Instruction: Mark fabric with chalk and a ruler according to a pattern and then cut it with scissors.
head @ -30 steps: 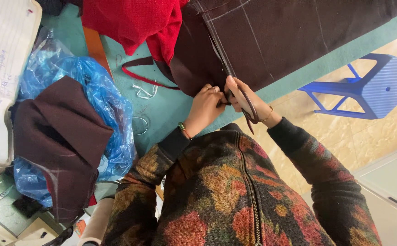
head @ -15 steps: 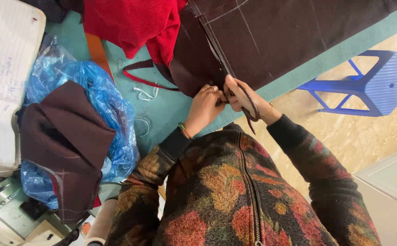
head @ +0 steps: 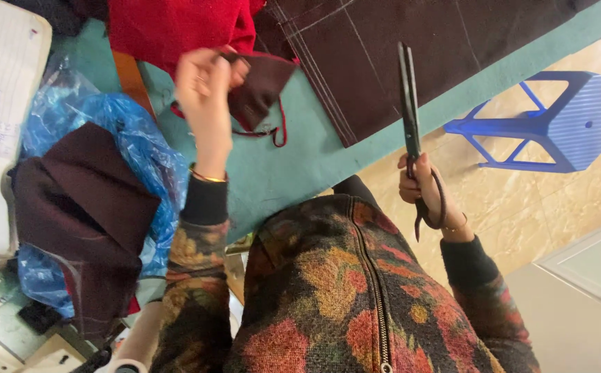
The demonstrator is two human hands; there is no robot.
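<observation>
Head view: the cut piece of dark brown fabric (head: 259,86) is lifted over the teal table (head: 293,159), pinched in the closed left hand (head: 204,79) just below the red cloth (head: 176,31). The right hand (head: 421,186) is closed around the handles of the black scissors (head: 409,103), blades together, pointing up over the large dark brown chalk-lined cloth (head: 397,41). Folded brown fabric (head: 79,207) lies on a blue plastic bag (head: 128,138) at left, with a blue stool (head: 563,117) on the floor at right.

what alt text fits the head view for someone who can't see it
A person's right hand holds black scissors while the left hand lifts a cut piece of dark brown fabric above a teal table. A larger chalk-marked brown cloth lies there.
</observation>
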